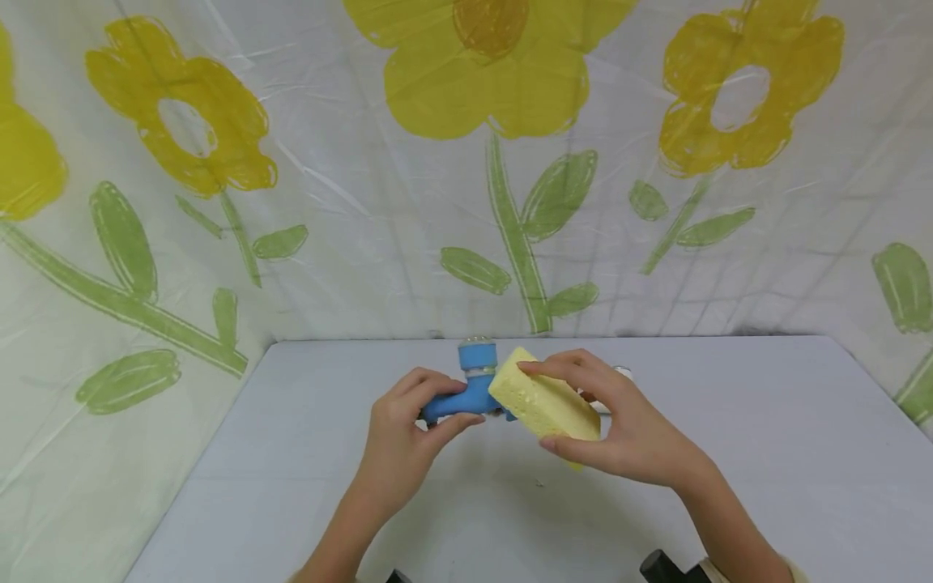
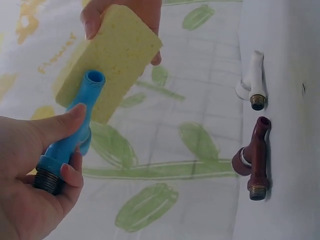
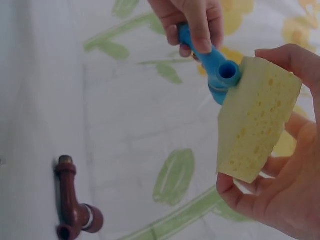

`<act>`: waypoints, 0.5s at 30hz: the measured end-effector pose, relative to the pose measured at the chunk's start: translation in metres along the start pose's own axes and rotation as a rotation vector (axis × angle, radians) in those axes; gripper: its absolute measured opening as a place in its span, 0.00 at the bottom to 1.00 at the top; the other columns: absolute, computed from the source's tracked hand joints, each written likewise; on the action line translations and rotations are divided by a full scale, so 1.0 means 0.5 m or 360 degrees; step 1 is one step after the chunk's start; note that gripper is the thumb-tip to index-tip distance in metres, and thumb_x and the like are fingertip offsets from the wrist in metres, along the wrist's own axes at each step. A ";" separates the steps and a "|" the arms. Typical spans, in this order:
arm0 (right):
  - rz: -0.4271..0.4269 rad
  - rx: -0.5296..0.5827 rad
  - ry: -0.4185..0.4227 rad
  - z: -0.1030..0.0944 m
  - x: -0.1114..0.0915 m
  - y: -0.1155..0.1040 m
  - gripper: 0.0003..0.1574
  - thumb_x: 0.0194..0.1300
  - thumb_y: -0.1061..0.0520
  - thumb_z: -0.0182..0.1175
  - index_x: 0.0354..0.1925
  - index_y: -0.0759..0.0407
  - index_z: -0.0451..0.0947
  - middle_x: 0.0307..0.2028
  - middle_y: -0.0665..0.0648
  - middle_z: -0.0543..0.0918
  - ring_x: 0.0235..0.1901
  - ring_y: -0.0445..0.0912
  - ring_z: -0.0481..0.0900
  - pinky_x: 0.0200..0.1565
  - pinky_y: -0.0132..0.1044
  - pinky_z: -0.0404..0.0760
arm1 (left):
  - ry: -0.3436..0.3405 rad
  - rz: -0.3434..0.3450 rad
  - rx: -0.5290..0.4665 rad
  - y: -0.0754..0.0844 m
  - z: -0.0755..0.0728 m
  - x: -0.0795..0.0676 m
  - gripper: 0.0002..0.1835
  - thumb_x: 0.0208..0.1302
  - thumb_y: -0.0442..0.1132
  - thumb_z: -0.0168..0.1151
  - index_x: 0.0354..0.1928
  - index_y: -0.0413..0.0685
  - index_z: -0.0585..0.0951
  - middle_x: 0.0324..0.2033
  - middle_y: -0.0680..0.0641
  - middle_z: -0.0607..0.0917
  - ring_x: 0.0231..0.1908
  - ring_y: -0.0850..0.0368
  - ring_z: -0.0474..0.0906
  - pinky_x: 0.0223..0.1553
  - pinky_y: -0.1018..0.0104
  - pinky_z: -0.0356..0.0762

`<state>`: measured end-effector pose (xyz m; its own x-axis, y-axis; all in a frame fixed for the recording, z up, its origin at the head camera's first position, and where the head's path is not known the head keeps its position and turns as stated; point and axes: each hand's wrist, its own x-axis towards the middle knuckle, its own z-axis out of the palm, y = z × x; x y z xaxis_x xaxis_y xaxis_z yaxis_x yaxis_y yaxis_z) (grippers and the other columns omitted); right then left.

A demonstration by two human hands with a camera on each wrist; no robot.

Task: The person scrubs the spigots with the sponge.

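My left hand (image 1: 404,429) grips a blue tap (image 1: 475,393) by its body, thumb on one side and fingers on the other. A ridged blue cap tops the tap in the head view; its threaded end shows in the left wrist view (image 2: 47,181). In my right hand (image 1: 630,425) is a thick yellow sponge (image 1: 547,397), pinched between thumb and fingers and tilted. The sponge (image 3: 260,120) lies against or very close to the tap's open spout end (image 3: 228,71); exact contact is hard to tell. Both things are held above the table.
On the pale table (image 1: 240,478) lie a white tap (image 2: 256,75) and a dark red tap (image 2: 257,155), side by side. My right hand mostly covers them in the head view. A flower-printed sheet (image 1: 350,267) hangs behind the table. A small crumb (image 1: 539,483) lies near the middle.
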<state>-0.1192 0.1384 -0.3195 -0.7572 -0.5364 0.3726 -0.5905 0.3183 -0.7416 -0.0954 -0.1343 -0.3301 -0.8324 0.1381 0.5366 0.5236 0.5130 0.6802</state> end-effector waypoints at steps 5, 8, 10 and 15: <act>-0.0028 -0.0045 0.0095 0.001 0.001 0.001 0.42 0.62 0.58 0.77 0.71 0.40 0.76 0.60 0.48 0.78 0.51 0.45 0.76 0.45 0.40 0.81 | -0.0030 -0.0052 -0.0145 0.010 -0.005 -0.002 0.15 0.58 0.30 0.79 0.47 0.42 0.89 0.42 0.49 0.88 0.38 0.62 0.83 0.38 0.70 0.87; -0.0031 -0.0089 0.0178 0.001 0.002 0.001 0.43 0.61 0.59 0.78 0.71 0.40 0.76 0.58 0.48 0.78 0.50 0.44 0.76 0.42 0.38 0.79 | -0.0051 -0.0066 -0.0309 0.014 -0.006 -0.002 0.14 0.61 0.27 0.75 0.49 0.40 0.88 0.44 0.46 0.89 0.41 0.62 0.85 0.43 0.68 0.89; -0.0010 -0.0105 0.0206 0.002 0.002 0.000 0.44 0.61 0.59 0.77 0.72 0.40 0.76 0.59 0.48 0.78 0.50 0.44 0.75 0.41 0.37 0.78 | -0.0049 -0.0086 -0.0392 0.017 -0.004 -0.002 0.13 0.63 0.26 0.74 0.50 0.38 0.87 0.44 0.45 0.89 0.42 0.62 0.86 0.44 0.67 0.89; 0.0054 -0.0148 0.0211 0.007 0.003 -0.005 0.44 0.62 0.58 0.77 0.73 0.39 0.75 0.59 0.50 0.76 0.50 0.46 0.76 0.42 0.36 0.81 | 0.0063 -0.0182 -0.0500 0.024 0.003 -0.003 0.14 0.60 0.24 0.76 0.47 0.36 0.86 0.42 0.42 0.89 0.40 0.62 0.86 0.44 0.69 0.89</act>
<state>-0.1179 0.1339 -0.3192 -0.8038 -0.4181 0.4232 -0.5825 0.4087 -0.7027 -0.0882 -0.1271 -0.3236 -0.8845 0.0585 0.4629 0.4628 0.2360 0.8545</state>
